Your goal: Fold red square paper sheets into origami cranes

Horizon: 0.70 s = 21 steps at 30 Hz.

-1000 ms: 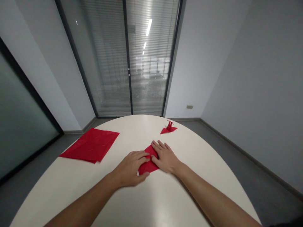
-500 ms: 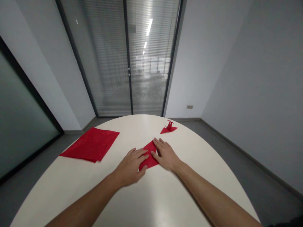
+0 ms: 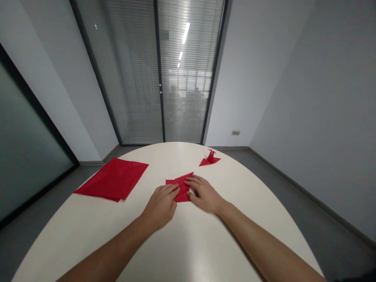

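Observation:
A small folded piece of red paper (image 3: 184, 188) lies on the white table in front of me, its point at the far right and a flap sticking out at the upper left. My left hand (image 3: 162, 203) is closed over its left side, fingers bent on top and thumb by the near edge. Part of the paper is hidden under those fingers. On the right side, my right hand (image 3: 205, 194) rests its outstretched fingertips on the paper, with the thumb apart from them at the near right edge.
A red origami crane (image 3: 210, 158) stands near the far right edge of the round white table (image 3: 188, 243). Larger red paper sheets (image 3: 114, 180) lie at the left edge. Beyond are glass panels with blinds (image 3: 135, 98) and pale walls.
The paper now has a different outline, with a flap out at the upper left. My left hand's fingers have drawn together over it. My right fingertips have shifted slightly left and nearer.

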Available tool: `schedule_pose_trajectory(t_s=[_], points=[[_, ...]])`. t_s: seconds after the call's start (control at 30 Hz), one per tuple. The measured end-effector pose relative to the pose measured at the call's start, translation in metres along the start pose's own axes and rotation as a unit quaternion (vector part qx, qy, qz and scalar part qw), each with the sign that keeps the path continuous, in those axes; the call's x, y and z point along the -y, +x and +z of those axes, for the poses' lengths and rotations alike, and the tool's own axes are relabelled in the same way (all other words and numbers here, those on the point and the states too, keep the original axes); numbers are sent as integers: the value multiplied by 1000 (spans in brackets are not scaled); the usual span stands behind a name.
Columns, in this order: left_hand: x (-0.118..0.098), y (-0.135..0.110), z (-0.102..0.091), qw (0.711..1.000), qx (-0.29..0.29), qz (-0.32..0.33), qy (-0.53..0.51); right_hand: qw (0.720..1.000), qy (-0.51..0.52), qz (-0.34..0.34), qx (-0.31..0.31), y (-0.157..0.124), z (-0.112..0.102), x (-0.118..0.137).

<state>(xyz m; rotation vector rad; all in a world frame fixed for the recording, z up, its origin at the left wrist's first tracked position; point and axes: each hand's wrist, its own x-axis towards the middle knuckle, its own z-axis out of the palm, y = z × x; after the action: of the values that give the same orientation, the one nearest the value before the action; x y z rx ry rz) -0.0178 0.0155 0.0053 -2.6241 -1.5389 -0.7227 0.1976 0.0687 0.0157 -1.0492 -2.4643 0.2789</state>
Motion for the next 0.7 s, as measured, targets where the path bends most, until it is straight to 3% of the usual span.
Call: schedule_pose_trajectory(t_s=[0.3, 0.7], points=[[-4, 0, -3, 1000, -7, -24, -9, 998, 6, -52, 21, -2, 5, -6], [-2, 1, -3, 999, -25, -20, -40, 995, 46, -84, -25, 3, -5, 12]])
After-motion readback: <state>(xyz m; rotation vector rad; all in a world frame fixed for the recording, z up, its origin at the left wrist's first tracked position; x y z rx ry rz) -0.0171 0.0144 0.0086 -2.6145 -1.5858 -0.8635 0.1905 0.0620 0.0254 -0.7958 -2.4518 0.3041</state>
